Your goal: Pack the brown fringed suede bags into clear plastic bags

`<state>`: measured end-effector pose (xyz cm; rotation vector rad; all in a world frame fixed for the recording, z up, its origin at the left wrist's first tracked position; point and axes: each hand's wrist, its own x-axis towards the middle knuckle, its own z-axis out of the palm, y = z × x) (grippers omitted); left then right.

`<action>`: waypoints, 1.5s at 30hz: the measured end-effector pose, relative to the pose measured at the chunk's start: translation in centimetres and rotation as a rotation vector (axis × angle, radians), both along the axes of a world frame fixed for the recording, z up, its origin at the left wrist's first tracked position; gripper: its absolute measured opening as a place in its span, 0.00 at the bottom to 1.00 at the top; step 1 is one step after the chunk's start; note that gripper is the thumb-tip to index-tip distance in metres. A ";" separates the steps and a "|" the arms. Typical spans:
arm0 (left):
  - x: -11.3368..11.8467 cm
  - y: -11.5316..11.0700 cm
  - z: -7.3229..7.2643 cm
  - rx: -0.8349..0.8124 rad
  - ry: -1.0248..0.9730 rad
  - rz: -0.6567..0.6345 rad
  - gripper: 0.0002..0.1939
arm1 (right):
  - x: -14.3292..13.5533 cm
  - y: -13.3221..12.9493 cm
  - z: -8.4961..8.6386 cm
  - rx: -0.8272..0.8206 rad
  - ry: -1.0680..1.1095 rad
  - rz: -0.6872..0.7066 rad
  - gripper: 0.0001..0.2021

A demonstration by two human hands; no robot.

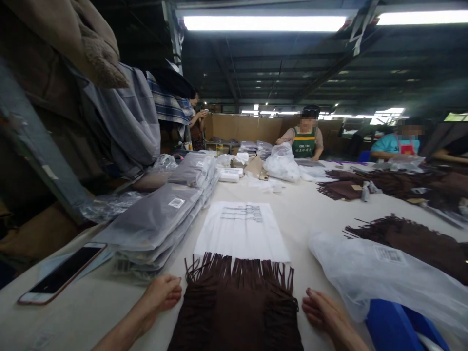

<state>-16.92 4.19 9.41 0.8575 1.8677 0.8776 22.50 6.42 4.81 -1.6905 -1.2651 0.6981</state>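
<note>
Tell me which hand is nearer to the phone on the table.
Left. The left hand is to the right of the phone, on the near side of the brown fringed cloth; the right hand is farther, past the cloth's opposite edge.

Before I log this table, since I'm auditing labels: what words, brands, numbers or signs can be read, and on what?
No text reads with certainty.
Green apron: pale lettering, blurred.
Turquoise shirt: lettering, blurred.
White sheet: black printed lines, blurred.
White label on grey bag: barcode-like, too small.
Printed label on translucent bag: blurred.
White box: dark print, too small.
Brown fringed cloth: none visible.
</note>
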 end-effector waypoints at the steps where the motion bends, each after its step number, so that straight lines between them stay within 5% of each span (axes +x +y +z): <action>1: -0.3 0.6 -0.1 -0.053 -0.139 -0.004 0.26 | -0.1 0.2 -0.1 -0.166 0.216 -0.020 0.18; 3: -0.2 1.7 -0.1 -0.153 -0.367 -0.037 0.29 | -1.0 0.5 0.2 -0.476 0.571 -0.028 0.16; 7: 0.5 4.0 -0.5 -0.348 -0.498 -0.173 0.32 | -2.8 1.5 2.5 -0.758 0.780 0.210 0.16; 11: 0.5 5.6 -0.9 -0.517 -0.701 -0.244 0.31 | -3.4 2.8 3.8 -0.900 1.116 0.465 0.16; 14: 0.7 6.4 -0.8 -0.393 -0.917 -0.375 0.23 | -3.8 3.6 3.3 -0.914 1.280 0.527 0.14; 21: 3.0 9.2 -2.3 -0.435 -1.169 -0.636 0.18 | -5.0 6.3 1.3 -0.997 1.320 0.733 0.23; 27: 4.8 11.0 -3.9 -0.434 -1.165 -0.776 0.19 | -7.4 8.4 1.3 -0.926 1.243 0.914 0.21; 33: 6.5 11.4 -2.8 -0.415 -1.129 -0.900 0.24 | -8.0 8.9 3.0 -0.897 1.014 1.042 0.20; 36: 6.8 10.8 -0.8 -0.342 -1.017 -0.994 0.27 | -8.0 7.7 5.4 -0.810 0.633 1.146 0.13; 39: 6.7 8.8 1.1 -0.112 -0.655 -1.211 0.23 | -8.0 5.2 6.6 -0.496 0.127 1.225 0.15; 41: 6.5 6.6 1.6 0.133 -0.334 -1.342 0.28 | -7.9 3.0 5.8 -0.175 -0.147 1.276 0.20; 45: 6.2 1.6 1.4 0.515 0.083 -1.489 0.40 | -7.7 -1.3 1.3 0.478 -0.514 1.200 0.22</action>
